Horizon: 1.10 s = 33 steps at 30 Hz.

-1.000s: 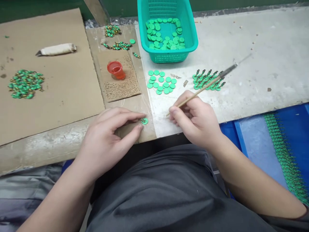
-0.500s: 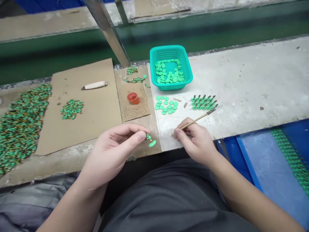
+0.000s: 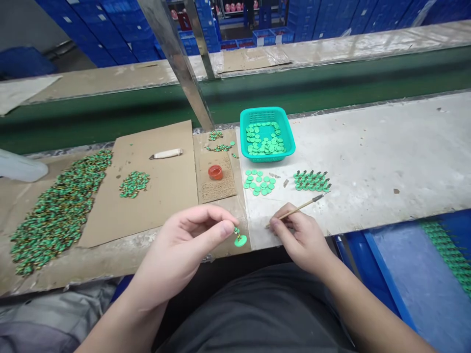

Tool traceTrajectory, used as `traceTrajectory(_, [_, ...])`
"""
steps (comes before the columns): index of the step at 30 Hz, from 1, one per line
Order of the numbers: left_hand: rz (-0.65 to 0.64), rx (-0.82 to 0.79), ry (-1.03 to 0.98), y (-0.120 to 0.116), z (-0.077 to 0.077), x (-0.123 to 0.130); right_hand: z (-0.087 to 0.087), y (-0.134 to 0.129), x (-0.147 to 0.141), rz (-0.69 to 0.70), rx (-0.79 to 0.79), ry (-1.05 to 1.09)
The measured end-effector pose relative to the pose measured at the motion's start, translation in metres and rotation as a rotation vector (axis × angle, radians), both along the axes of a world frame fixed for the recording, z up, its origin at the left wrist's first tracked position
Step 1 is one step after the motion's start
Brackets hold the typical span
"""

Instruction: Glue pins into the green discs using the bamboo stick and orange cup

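Observation:
My left hand pinches a small green and gold figure between thumb and forefinger. A round green disc sits at the figure's lower end, hanging just past the table's front edge. In my right hand is a thin wooden-handled brush, its dark end pointing away to the upper right and its narrow end towards the left hand. Loose green discs lie on the table beyond the hands. Right of them, several figures stand upright on green discs in rows.
A turquoise basket holds more discs. A red cup stands on a cardboard piece. On the larger cardboard lie a white-wrapped pointed tool and a small figure pile. A big figure heap lies left; a metal post rises behind.
The view has tilted upward, so the table appears lower and the blue crates behind show. Both hands keep their hold, the figure on its disc still near the brush's narrow end.

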<state>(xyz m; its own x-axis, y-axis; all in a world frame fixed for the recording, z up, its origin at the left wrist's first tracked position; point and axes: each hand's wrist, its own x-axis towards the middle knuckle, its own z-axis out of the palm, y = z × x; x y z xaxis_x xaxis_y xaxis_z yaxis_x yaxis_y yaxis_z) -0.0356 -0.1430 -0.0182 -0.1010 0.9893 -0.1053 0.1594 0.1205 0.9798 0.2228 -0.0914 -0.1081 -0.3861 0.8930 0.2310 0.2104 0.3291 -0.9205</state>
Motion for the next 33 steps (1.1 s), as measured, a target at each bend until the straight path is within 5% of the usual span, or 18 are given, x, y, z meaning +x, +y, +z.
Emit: traceTrajectory(33, [0.041,0.019,0.125,0.002,0.011,0.004,-0.005,-0.001,-0.002,0.020,0.031,0.043])
